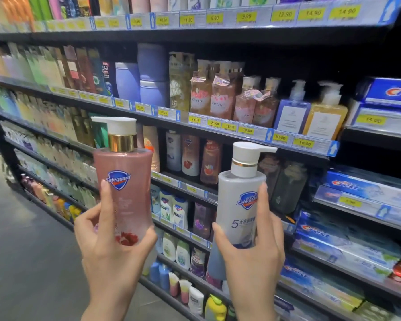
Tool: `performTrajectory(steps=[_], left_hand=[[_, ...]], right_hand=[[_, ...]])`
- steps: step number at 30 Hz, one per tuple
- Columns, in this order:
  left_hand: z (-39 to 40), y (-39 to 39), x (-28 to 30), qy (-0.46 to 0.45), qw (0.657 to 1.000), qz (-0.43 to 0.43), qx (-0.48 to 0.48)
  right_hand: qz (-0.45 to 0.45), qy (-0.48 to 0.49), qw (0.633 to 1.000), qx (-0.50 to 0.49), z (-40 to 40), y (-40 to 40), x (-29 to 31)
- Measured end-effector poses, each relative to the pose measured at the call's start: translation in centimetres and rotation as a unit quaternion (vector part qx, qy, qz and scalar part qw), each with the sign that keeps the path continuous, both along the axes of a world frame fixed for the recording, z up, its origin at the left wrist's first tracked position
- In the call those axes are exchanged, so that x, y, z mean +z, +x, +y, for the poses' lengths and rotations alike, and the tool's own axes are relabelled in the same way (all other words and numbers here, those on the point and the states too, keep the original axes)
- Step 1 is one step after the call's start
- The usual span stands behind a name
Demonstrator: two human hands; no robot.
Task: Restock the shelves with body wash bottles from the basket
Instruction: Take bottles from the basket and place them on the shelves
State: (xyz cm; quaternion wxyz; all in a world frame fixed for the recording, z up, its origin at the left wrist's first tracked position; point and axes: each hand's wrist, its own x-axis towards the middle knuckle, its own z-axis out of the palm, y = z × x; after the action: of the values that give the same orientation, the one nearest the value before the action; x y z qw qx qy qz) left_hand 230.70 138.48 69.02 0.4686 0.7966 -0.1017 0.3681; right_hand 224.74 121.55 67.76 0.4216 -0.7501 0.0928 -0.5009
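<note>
My left hand [107,246] grips a pink Safeguard pump bottle [125,193] with a gold collar and white pump, held upright in front of the shelves. My right hand [255,246] grips a white Safeguard pump bottle [239,205] with a blue lower part, also upright, its pump spout pointing right. Both bottles are held in the air before the middle shelf [185,184], where a dark gap shows between standing bottles. The basket is hidden from view.
Black shelving [218,126] filled with shampoo and body wash bottles runs from left to right, with yellow price tags on the edges. Crest toothpaste boxes [347,237] fill the right section. Grey aisle floor [28,239] lies at the lower left.
</note>
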Motion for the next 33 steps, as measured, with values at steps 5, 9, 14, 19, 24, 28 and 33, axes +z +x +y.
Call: performTrajectory(steps=[5, 9, 14, 19, 24, 28, 33], left_hand=[[-0.8, 5.3, -0.2, 0.002, 1.0, -0.013, -0.01], [-1.4, 9.1, 0.0, 0.0, 1.0, -0.021, -0.009], [-2.4, 13.8, -0.4, 0.005, 0.999, -0.034, -0.012], [-3.0, 17.6, -1.2, 0.014, 0.999, -0.034, -0.021], [-3.3, 21.5, -1.6, 0.032, 0.997, -0.051, -0.04], [-3.1, 24.3, -1.6, 0.005, 0.997, -0.051, -0.064], [-1.0, 30.0, -2.8, 0.018, 0.989, -0.074, -0.124]], right_hand=[[-0.004, -0.004, 1.0, -0.02, 0.3, 4.9, 0.2], [-0.001, -0.002, 1.0, -0.012, -0.1, 8.7, 0.0], [-0.003, -0.01, 1.0, -0.02, -0.8, 13.4, -0.2], [-0.007, -0.01, 1.0, -0.022, -1.2, 17.2, -0.9], [0.0, -0.026, 0.998, -0.05, -1.1, 20.2, -1.2], [-0.01, -0.018, 0.996, -0.091, 0.0, 22.8, -1.7], [-0.02, -0.003, 0.986, -0.166, 3.1, 26.6, -2.8]])
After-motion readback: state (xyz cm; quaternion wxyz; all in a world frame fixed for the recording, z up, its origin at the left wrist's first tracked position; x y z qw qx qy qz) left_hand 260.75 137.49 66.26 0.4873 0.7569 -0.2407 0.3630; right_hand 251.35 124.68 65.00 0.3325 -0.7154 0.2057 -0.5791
